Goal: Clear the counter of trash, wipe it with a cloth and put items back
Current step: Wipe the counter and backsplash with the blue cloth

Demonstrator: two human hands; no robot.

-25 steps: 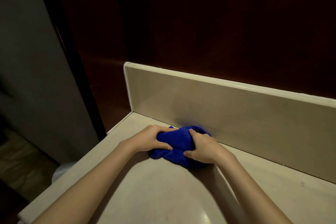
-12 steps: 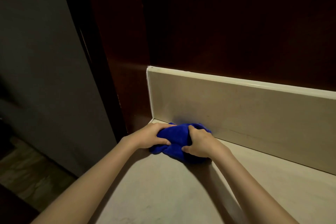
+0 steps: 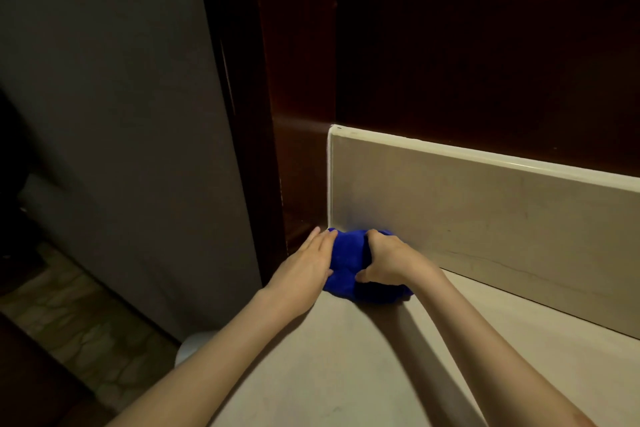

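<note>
A bunched blue cloth [image 3: 349, 263] lies on the beige counter [image 3: 346, 367], pushed into the far left corner where the backsplash [image 3: 467, 211] ends. My left hand [image 3: 304, 267] lies flat against the cloth's left side with its fingers straight, right at the counter's left edge. My right hand [image 3: 388, 260] grips the cloth from the right, with fingers curled over its top and the thumb tucked into its front.
A dark wooden panel [image 3: 298, 114] rises behind the corner and above the backsplash. Left of the counter stands a grey wall [image 3: 121, 114]. Below it are a patterned floor [image 3: 79, 322] and a white rounded object [image 3: 194, 343].
Both hands have slid the cloth left along the backsplash into the corner. My left hand's fingers have gone from curled on the cloth to straight.
</note>
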